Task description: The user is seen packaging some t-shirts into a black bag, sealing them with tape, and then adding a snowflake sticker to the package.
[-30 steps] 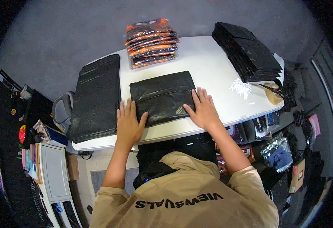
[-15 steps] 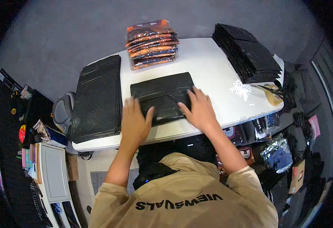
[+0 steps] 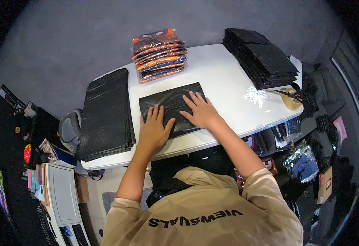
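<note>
A black plastic mailing bag (image 3: pixel 173 98) lies flat in front of me on the white table (image 3: pixel 228 110). My left hand (image 3: pixel 155 128) rests on its near left part, fingers spread and stretched out. On the bag's right side lies my right hand (image 3: pixel 202 110), palm down with its fingers apart. Neither hand grips anything. Left of the bag is a flat stack of black plastic bags (image 3: pixel 105 110). Just beyond it stands a pile of clear-wrapped packets of folded orange and dark cloth (image 3: pixel 160 55).
A tall stack of filled-looking black bags (image 3: pixel 261 59) stands at the far right. Near it lie scissors (image 3: pixel 296 95), a tape roll (image 3: pixel 289 100) and small white pieces (image 3: pixel 255 96). Wrapped goods (image 3: pixel 302 166) sit below the table's right edge. A white cabinet (image 3: pixel 64 190) stands lower left.
The raised fold along the bag's far side now lies flatter. My right hand has moved inward over the bag, and my left has moved slightly right and onto it.
</note>
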`<action>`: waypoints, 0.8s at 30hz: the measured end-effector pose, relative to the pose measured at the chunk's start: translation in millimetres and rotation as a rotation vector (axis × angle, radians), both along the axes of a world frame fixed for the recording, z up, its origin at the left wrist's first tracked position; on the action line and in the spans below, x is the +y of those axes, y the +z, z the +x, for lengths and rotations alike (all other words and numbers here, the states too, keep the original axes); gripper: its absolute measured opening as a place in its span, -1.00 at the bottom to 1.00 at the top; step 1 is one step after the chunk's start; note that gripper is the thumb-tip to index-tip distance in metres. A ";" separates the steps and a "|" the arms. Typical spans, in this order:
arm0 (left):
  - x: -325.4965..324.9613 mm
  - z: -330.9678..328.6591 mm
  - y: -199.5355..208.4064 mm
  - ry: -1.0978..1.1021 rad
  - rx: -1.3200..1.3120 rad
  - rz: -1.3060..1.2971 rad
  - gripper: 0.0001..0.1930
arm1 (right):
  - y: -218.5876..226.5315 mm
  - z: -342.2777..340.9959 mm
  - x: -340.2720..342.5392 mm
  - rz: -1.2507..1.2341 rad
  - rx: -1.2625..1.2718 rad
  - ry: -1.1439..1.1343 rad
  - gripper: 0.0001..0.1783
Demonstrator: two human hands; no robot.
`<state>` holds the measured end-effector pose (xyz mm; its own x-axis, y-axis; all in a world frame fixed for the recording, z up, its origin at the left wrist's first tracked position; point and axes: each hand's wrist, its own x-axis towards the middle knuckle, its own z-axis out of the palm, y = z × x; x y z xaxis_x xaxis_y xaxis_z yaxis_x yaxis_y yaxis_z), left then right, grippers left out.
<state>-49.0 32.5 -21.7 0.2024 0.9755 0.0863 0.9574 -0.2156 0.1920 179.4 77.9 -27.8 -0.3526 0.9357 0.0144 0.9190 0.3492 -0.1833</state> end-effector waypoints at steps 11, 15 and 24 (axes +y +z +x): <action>109.5 27.8 7.9 -0.115 -0.218 0.084 -0.34 | -15.2 -36.6 88.5 0.156 0.167 0.049 -0.31; 114.6 13.6 -7.7 -0.088 -0.137 -0.099 -0.25 | -18.0 -33.4 86.1 0.008 -0.003 0.011 -0.21; 71.9 -67.7 -25.0 0.113 0.080 -0.029 -0.15 | -24.7 16.9 64.0 -0.051 0.035 -0.235 -0.17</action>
<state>-116.7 104.4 -46.8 0.0958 0.9943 0.0462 0.9878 -0.1007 0.1188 196.3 141.9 -52.5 -0.1255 0.9917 -0.0270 0.9665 0.1160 -0.2288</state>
